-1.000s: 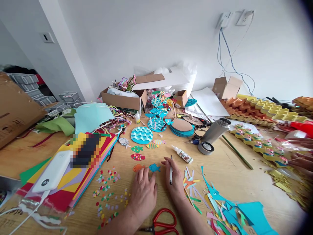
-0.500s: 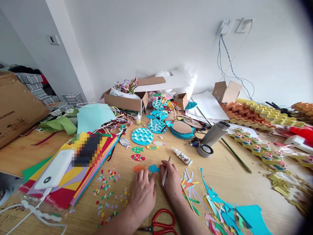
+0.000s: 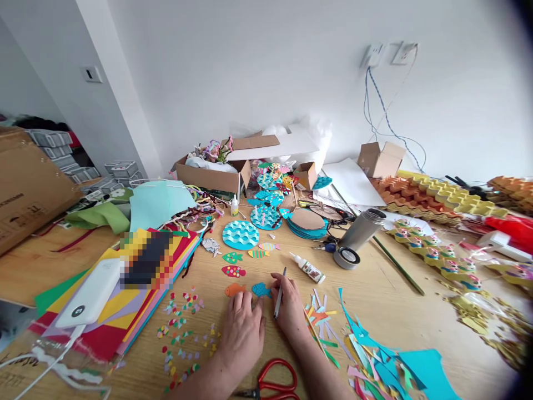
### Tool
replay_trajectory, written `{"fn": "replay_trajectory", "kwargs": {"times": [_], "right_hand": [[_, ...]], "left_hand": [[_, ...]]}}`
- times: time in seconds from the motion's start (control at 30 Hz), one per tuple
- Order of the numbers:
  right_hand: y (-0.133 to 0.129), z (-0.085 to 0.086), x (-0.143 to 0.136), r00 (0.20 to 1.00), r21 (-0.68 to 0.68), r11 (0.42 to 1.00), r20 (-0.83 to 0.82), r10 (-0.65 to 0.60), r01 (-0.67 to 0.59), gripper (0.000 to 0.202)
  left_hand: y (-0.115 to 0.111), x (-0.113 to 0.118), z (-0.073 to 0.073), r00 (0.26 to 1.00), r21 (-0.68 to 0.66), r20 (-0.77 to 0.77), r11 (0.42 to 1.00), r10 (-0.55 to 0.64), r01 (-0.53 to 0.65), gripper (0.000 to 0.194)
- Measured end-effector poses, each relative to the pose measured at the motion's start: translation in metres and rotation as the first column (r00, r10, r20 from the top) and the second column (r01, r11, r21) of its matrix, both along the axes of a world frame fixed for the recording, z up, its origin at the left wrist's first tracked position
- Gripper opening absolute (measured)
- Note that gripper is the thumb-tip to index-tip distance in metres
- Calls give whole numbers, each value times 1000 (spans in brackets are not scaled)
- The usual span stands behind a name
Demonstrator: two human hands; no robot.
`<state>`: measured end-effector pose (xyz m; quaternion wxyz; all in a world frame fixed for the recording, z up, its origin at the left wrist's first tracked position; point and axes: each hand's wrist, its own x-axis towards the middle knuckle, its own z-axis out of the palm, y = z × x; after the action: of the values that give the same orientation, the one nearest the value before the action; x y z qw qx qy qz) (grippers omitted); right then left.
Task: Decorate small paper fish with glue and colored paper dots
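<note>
L hand [image 3: 244,328]: palm down nr orange paper fish [image 3: 235,289], grip unclear
R hand [image 3: 290,308]: holds grey pen [image 3: 280,294] by blue paper fish [image 3: 261,289]
Red paper fish [image 3: 234,271]: dots on
Orange + blue: no paper bits visible

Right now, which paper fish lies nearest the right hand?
The blue fish, close beside the right hand. The orange fish lies on its far side, by the left hand; the other fish lie farther back.
</note>
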<state>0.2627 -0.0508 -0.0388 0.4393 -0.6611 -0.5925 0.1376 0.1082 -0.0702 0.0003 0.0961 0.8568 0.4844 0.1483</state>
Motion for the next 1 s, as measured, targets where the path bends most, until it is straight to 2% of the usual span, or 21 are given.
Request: {"fn": "replay_trajectory", "kwargs": {"times": [0.13, 0.23, 0.3, 0.37, 0.5, 0.63, 0.87, 1.0], "right_hand": [[1, 1, -1, 998, 27, 1000, -55, 13, -12, 25], [0, 3, -2, 993, 67, 998, -122, 8, 0, 23], [0, 5, -3, 985, 99, 995, -174, 16, 1, 23], [-1, 7, -5, 974, 125, 992, -222, 34, -6, 23], [-1, 11, -8, 945, 126, 992, -323, 60, -20, 26], [0, 15, -10, 886, 106, 993, -455, 90, -46, 30], [1, 18, -8, 761, 77, 993, -638, 119, -90, 38], [-1, 24, -7, 677, 55, 993, -727, 114, -109, 38]], "left_hand": [[0, 0, -3, 999, 25, 53, 1000, 0, -2, 44], [2, 1, -8, 976, 86, 217, 996, 12, -31, 46], [7, 1, -12, 928, 108, 372, 992, 18, -63, 42], [14, 0, -16, 865, 76, 499, 991, 57, -109, 37], [27, -3, -23, 748, -4, 648, 984, 140, -180, 31], [32, -5, -25, 684, -114, 702, 979, 198, -167, 22], [31, -6, -19, 671, -161, 709, 976, 216, -145, 20], [32, -5, -19, 636, -221, 727, 966, 257, -137, 22]]}}
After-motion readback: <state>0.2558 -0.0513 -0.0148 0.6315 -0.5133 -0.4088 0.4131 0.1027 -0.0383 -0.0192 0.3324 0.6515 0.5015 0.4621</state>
